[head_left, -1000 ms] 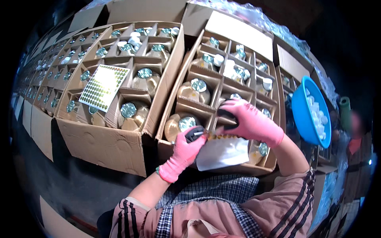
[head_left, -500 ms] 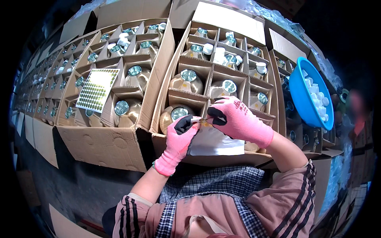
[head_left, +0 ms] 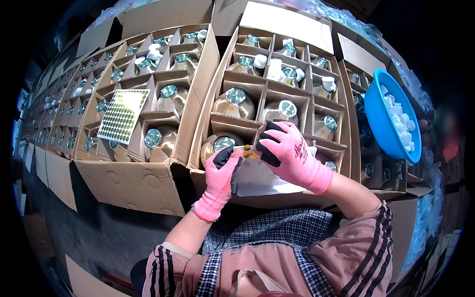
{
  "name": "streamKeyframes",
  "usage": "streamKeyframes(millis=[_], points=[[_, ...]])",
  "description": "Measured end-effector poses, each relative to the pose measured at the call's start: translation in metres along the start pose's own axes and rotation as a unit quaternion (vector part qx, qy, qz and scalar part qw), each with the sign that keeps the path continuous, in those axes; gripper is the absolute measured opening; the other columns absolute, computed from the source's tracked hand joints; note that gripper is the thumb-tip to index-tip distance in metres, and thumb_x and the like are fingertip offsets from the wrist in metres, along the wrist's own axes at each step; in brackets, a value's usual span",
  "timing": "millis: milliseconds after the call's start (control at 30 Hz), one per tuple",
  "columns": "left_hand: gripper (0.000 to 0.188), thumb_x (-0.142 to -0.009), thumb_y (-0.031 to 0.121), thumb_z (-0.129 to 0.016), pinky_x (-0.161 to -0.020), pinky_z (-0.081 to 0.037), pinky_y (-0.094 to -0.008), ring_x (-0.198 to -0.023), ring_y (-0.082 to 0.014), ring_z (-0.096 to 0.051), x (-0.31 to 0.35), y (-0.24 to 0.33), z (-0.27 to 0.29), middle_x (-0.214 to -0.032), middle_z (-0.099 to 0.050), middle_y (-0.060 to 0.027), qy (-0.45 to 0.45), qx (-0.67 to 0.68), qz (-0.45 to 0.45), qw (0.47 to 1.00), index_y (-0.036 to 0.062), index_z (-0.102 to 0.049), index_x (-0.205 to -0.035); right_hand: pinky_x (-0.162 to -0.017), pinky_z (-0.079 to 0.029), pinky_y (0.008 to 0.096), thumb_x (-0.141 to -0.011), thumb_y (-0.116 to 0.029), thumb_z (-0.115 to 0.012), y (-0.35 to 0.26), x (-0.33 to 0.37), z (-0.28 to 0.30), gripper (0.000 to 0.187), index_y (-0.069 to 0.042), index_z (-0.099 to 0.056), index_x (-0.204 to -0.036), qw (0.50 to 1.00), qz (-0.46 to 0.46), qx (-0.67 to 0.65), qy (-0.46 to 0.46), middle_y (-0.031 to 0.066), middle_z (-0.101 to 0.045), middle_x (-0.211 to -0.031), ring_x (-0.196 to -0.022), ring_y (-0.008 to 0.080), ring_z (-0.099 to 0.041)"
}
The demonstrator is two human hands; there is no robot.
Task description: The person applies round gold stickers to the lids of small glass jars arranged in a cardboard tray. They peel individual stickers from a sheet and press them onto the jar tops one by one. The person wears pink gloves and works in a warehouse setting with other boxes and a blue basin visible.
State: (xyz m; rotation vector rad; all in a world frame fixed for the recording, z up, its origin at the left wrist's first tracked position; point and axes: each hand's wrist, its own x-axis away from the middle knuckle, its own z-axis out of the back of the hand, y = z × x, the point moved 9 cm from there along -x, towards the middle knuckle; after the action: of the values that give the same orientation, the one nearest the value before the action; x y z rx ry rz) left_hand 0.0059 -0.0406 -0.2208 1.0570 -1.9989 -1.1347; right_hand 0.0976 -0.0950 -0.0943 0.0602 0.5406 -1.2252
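Both my hands wear pink gloves with black fingertips. My left hand (head_left: 220, 174) is closed in a pinch on the edge of a small pale strip bearing round gold stickers (head_left: 247, 148). My right hand (head_left: 293, 156) has its thumb and fingers pressed together at the other end of that strip; whether a sticker is between them is hidden. Below them, a white sheet (head_left: 267, 180) lies over the near compartments of a cardboard box (head_left: 306, 30). Glass bottles with shiny round tops, such as one bottle (head_left: 232, 106), stand in its compartments.
At left, a second divided box (head_left: 131, 185) of bottles carries a sheet of round gold stickers (head_left: 122, 116) on its dividers. A blue basin (head_left: 378, 129) of white caps (head_left: 402, 123) tilts over another box at right. Loose white caps (head_left: 275, 68) lie among the bottles.
My right hand has turned and drawn slightly back, exposing a gold sticker on the strip between my hands. My left hand still pinches the strip. The whole view has shifted a little.
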Motion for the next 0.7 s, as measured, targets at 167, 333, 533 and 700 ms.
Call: streamKeyframes(millis=[167, 333, 533, 700], points=[[0.012, -0.081, 0.012, -0.062, -0.056, -0.042, -0.0179, -0.063, -0.0039, -0.052, 0.0, 0.003, 0.0, -0.073, -0.057, 0.0029, 0.011, 0.015, 0.003, 1.0, 0.0009, -0.062, -0.086, -0.081, -0.04, 0.0377, -0.06, -0.004, -0.066, 0.007, 0.001, 0.002, 0.022, -0.007, -0.054, -0.078, 0.998, -0.037, -0.047, -0.003, 0.0075, -0.057, -0.093, -0.093, 0.0282, -0.052], [0.02, -0.077, 0.013, -0.067, -0.063, -0.044, -0.0207, -0.07, -0.0077, -0.054, 0.006, 0.059, 0.028, -0.079, -0.059, -0.002, 0.136, -0.144, -0.123, 0.972, -0.0003, -0.06, -0.091, -0.077, -0.044, 0.0344, -0.061, 0.001, -0.063, 0.053, 0.001, 0.095, 0.017, -0.005, -0.056, -0.075, 0.979, -0.062, -0.052, 0.189, 0.0113, -0.061, -0.092, -0.084, 0.0263, -0.058], [0.015, -0.082, 0.009, -0.058, -0.063, -0.04, -0.0181, -0.069, -0.0055, -0.05, -0.05, 0.077, 0.061, -0.077, -0.058, -0.0006, 0.051, -0.25, -0.151, 0.955, -0.0041, -0.059, -0.089, -0.058, -0.042, 0.023, -0.072, -0.014, -0.068, 0.296, 0.06, 0.149, 0.012, -0.006, -0.064, -0.08, 0.882, -0.316, -0.104, 0.332, 0.0022, -0.06, -0.065, -0.061, 0.0078, -0.052], [0.014, -0.081, 0.007, -0.059, -0.064, -0.042, -0.0195, -0.07, -0.0062, -0.051, -0.05, 0.063, 0.058, -0.077, -0.058, -0.0002, 0.07, -0.301, -0.156, 0.938, -0.0046, -0.059, -0.089, -0.065, -0.047, 0.034, -0.069, -0.024, -0.065, 0.4, 0.073, 0.129, 0.017, -0.01, -0.064, -0.079, 0.886, -0.429, 0.072, 0.162, 0.0098, -0.064, -0.072, -0.067, 0.026, -0.06]])
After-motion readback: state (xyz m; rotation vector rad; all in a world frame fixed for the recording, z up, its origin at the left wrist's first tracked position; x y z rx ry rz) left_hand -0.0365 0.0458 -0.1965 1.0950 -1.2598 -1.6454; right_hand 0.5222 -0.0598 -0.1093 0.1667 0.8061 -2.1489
